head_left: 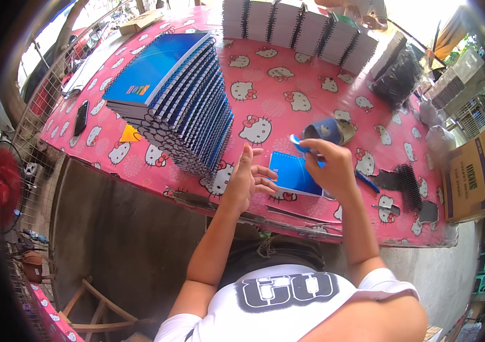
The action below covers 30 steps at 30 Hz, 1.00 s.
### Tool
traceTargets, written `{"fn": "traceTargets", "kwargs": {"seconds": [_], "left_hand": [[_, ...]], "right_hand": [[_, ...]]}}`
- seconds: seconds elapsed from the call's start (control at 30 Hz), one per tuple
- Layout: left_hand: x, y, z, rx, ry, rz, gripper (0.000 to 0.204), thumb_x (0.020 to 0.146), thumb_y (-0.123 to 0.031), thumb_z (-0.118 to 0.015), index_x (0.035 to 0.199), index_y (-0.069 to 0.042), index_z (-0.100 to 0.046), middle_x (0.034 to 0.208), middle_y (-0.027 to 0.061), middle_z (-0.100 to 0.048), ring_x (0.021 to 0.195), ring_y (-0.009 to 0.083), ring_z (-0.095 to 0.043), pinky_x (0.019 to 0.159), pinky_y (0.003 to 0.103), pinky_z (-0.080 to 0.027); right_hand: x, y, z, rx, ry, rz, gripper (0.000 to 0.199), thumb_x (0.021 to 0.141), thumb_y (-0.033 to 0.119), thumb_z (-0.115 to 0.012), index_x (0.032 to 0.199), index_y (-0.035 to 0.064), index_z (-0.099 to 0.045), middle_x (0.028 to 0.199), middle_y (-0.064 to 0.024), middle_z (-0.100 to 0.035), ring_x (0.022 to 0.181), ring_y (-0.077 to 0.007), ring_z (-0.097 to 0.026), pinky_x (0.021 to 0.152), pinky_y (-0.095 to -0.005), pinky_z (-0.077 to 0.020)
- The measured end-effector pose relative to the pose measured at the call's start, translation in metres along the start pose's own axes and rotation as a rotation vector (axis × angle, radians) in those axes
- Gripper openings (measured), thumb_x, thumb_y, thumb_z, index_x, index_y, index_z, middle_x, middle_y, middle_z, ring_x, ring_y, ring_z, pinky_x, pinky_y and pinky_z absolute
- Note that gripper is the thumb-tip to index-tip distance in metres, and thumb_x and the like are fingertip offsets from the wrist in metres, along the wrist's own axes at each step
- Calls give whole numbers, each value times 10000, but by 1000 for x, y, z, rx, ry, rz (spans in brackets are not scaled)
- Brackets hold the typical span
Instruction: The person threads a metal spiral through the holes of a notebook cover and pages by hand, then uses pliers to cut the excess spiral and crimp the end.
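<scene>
Much of the small blue notebook (291, 172) is covered by the right hand (330, 170), so only its left part and lower edge can be seen on the pink patterned tablecloth (288, 85). What is pinched between the right fingertips is hard to make out: a thin blue strip (299, 143) with a pale tip is seen projecting up and to the left of the fingers, and a similar blue length (368, 183) shows to the right of the wrist; whether the two are one piece cannot be told. A rounded blue object (327, 130) just beyond the right hand is partly masked by it and cannot be identified.

The right hand is held above the notebook with the fingers curled in a grasp on the strip, the forearm rising from the lower edge of the view. The left hand (248, 178) is raised just left of the notebook, released, with the palm turned toward the right hand and the fingers loosely spread; nothing is held in it, and contact with the notebook cannot be confirmed.

Up and to the left of the left hand, a leaning stack of blue spiral notebooks (174, 97) is seen. Far beyond both hands, a row of white-edged notebook stacks (299, 25) is cut off by the upper edge. To the right of the right hand, black binding coils (409, 182) lie on the cloth, and a cardboard box (478, 174) stands beyond them.
</scene>
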<state>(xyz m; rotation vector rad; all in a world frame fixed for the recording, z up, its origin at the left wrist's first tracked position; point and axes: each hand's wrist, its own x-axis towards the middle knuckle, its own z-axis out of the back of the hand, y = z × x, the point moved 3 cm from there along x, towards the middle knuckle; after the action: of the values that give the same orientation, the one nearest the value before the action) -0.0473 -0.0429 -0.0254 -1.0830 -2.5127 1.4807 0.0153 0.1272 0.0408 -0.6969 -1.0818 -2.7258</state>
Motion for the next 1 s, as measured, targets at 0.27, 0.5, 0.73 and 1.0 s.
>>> {"fn": "traceTargets", "kwargs": {"seconds": [0.27,0.5,0.73,1.0], "left_hand": [[6,-1,-34,610,173,-772,571,913,57,-552,1428,-103,-363,982,48,-594,838,86,-560,702,237,-474],[2,15,-28,956,171,-869,535,842,58,-629,1321,-100,-450,1280,166,-467,1172,321,-496,952,385,-434],[-16,1,-65,1329,-217,-1032,487,819,-182,-729,1269,-148,-547,1388,168,-412,1231,340,-481,1072,473,-311],[5,10,-79,1292,-89,-1042,141,729,-237,-771,846,-170,-729,845,-82,-691,872,170,-547,888,442,-298]], "right_hand": [[-47,-11,37,-78,-342,39,537,749,-6,-744,1227,46,-505,1132,-123,-597,1107,-282,-563,965,-348,-446],[-61,-63,-8,596,-137,-389,401,808,-66,-683,1089,64,-428,1025,-35,-501,939,-113,-490,857,-274,-421],[-69,-69,-23,522,-193,-411,323,838,-33,-673,1023,58,-425,928,-27,-524,867,-92,-494,773,-265,-442],[-113,-170,160,-765,-340,-484,288,681,168,-793,906,40,-667,1007,-167,-608,984,-326,-571,849,-428,-470]]}}
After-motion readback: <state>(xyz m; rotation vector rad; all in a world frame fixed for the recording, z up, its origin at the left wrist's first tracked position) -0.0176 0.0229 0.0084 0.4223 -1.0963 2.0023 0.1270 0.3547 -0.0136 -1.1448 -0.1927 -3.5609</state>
